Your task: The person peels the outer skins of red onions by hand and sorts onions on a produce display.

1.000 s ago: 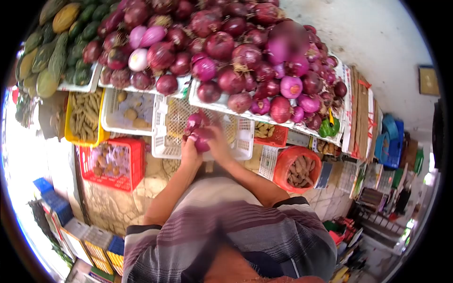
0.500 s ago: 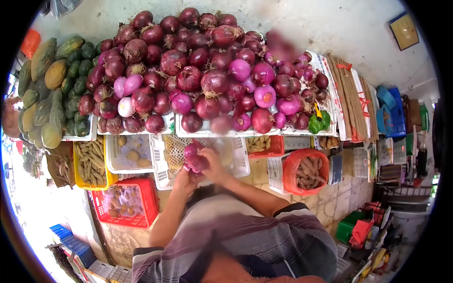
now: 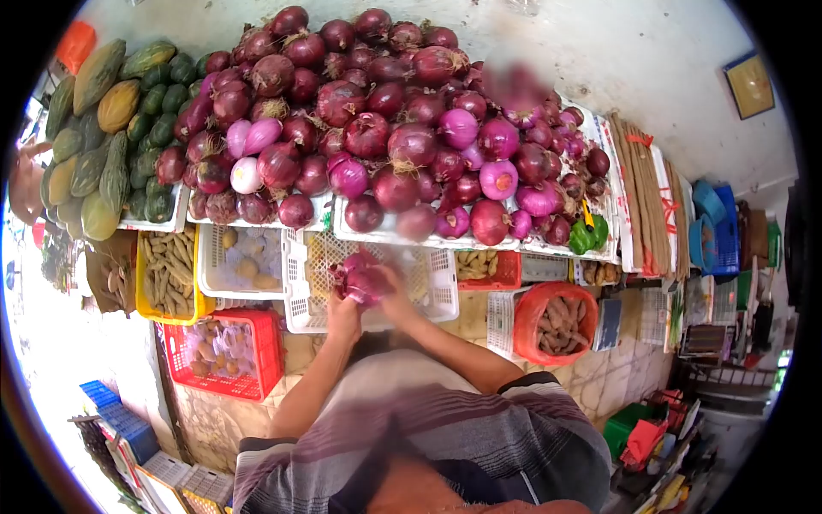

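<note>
The surface (image 3: 535, 248) held a heap of onions (image 3: 366, 134) to its front edge, a white basket (image 3: 443, 287) below that edge. Over the basket, your left hand (image 3: 344, 313) and right hand (image 3: 399, 301) gripped one purple onion (image 3: 368, 286) between them; a loosened grip could have dropped it.

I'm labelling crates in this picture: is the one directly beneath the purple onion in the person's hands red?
No, the left hand and right hand have the purple onion over a white crate.
</note>
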Action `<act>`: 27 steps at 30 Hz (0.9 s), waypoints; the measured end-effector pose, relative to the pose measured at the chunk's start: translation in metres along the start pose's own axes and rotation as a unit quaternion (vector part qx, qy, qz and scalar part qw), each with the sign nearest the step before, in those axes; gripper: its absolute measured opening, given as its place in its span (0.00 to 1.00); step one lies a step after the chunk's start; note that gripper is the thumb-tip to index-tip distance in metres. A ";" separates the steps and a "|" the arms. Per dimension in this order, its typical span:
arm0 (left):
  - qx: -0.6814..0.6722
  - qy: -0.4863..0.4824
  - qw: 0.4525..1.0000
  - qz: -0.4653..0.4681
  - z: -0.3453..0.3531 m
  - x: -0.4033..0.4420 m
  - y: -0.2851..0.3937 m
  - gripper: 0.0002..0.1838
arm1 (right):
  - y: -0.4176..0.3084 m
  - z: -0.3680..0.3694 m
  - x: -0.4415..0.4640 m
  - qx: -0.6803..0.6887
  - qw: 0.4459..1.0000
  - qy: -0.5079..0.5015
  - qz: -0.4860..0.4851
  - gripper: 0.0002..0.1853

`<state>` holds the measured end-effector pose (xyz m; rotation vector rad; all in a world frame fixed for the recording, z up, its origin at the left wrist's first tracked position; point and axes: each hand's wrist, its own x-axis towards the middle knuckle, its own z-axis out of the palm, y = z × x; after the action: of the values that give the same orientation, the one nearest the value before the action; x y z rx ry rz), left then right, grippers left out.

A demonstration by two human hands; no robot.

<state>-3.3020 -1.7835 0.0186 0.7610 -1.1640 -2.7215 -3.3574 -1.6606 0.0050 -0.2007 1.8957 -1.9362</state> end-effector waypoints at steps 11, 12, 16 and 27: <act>0.209 0.066 0.976 -0.007 0.001 -0.011 -0.010 0.21 | 0.078 -0.007 0.011 0.151 0.984 0.038 0.087 0.20; 0.132 0.050 0.990 -0.009 -0.007 -0.003 -0.021 0.21 | 0.081 -0.010 0.010 0.125 0.988 0.036 0.088 0.19; 0.102 -0.005 0.993 0.056 -0.038 0.021 -0.055 0.22 | -0.008 -0.002 0.001 -0.145 0.989 -0.007 -0.026 0.19; 0.024 -0.001 1.000 0.019 -0.013 0.001 -0.014 0.27 | 0.024 0.003 -0.001 0.024 0.983 -0.068 -0.167 0.39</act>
<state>-3.2947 -1.7827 0.0010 0.7350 -1.2351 -2.6740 -3.3506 -1.6623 -0.0183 -0.6551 1.8149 -2.1149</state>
